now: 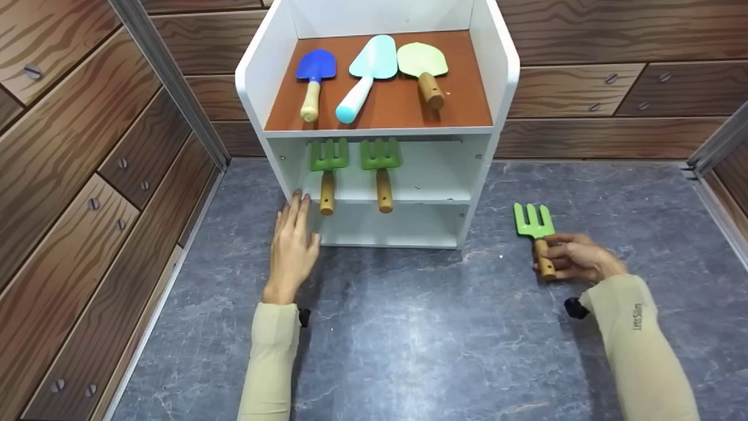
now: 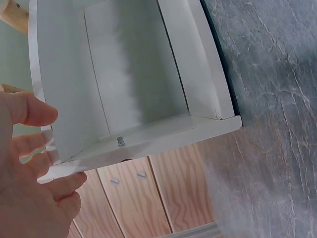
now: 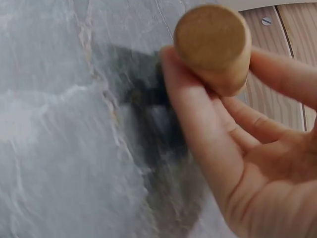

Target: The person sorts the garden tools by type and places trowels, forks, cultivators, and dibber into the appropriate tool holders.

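My right hand [image 1: 575, 257] grips the wooden handle of a green garden hand fork [image 1: 533, 222] to the right of the white shelf unit. In the right wrist view the handle's round end [image 3: 212, 38] shows between thumb and fingers. At the shelf's left side my left hand [image 1: 292, 245] rests with its fingers on the edge, holding nothing. Two more green hand forks, one left [image 1: 328, 175] and one right [image 1: 382, 175], lie side by side on the middle shelf, handles jutting over its front edge.
On the brown top of the shelf unit [image 1: 482, 169] lie a blue trowel [image 1: 317, 65], a light-blue trowel [image 1: 377, 58] and a pale green trowel [image 1: 422, 58]. Wood-patterned walls [image 1: 584, 93] stand behind and at the left. The floor [image 1: 409, 345] is grey and marbled.
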{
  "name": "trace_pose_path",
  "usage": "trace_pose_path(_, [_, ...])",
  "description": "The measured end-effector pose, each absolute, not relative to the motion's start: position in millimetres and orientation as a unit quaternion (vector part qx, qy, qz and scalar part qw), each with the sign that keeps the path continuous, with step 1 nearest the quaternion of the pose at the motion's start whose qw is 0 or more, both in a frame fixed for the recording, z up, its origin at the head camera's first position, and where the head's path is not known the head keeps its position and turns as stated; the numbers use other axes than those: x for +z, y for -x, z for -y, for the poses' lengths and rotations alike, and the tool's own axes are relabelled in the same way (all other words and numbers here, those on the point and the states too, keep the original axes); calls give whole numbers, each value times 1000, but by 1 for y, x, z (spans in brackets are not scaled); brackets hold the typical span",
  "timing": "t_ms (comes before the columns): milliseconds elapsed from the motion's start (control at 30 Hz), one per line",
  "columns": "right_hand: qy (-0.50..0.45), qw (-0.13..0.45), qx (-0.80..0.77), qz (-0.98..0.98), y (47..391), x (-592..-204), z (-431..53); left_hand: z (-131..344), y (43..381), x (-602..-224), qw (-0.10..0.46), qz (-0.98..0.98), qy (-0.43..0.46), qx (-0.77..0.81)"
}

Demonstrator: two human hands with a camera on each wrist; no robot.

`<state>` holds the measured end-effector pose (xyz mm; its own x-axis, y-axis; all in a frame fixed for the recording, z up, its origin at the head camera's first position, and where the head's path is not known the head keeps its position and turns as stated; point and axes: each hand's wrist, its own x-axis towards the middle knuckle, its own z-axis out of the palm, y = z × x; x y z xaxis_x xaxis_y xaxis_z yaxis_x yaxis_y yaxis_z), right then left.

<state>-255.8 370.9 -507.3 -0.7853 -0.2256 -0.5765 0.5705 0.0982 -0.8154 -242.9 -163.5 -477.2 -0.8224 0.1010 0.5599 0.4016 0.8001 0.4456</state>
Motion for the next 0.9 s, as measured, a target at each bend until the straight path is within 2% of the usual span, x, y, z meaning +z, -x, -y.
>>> trace_pose_path(267, [-85, 309, -704, -634, 254, -514, -369, 165, 244, -478, 267, 909, 140, -288])
trace_pose_path(900, [-36, 276, -733, -621, 244, -511, -354, 164, 243, -478, 265, 910, 141, -285])
